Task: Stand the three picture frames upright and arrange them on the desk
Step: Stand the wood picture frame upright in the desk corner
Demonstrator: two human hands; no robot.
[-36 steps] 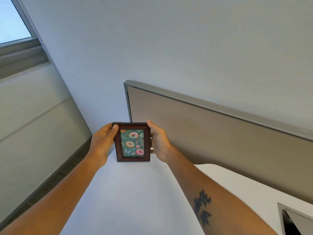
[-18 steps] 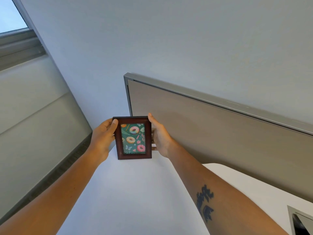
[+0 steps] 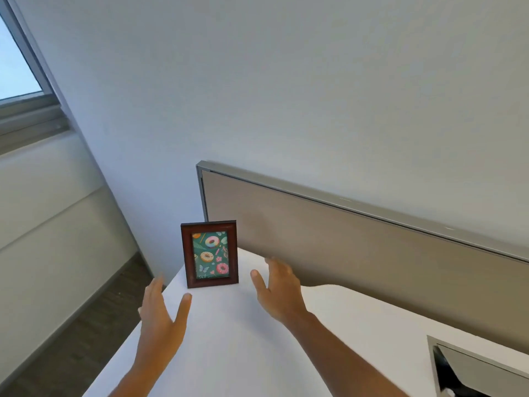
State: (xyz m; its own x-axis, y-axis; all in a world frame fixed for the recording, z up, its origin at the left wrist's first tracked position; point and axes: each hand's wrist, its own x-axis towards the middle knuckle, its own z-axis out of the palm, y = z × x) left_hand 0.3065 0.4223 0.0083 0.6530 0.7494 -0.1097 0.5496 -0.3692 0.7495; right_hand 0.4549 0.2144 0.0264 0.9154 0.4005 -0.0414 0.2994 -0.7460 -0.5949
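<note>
A small dark-red wooden picture frame (image 3: pixel 210 255) with a green doughnut print stands upright by itself at the far left corner of the white desk (image 3: pixel 243 353). My left hand (image 3: pixel 163 313) hovers just below and left of it, fingers spread, holding nothing. To the frame's right, my right hand (image 3: pixel 276 292) is also open and empty, a short gap away. Neither hand touches the frame. No other picture frame is in view.
A beige partition panel (image 3: pixel 357 253) with a grey metal rim runs along the desk's back edge, right behind the frame. A grey cable-tray opening (image 3: pixel 481 371) sits at the lower right. The desk's left edge drops to dark floor (image 3: pixel 86 333); a window (image 3: pixel 17 70) is upper left.
Both hands held the frame by its sides before; now they have let go and drawn back toward me, and the frame stands on its own on the desk.
</note>
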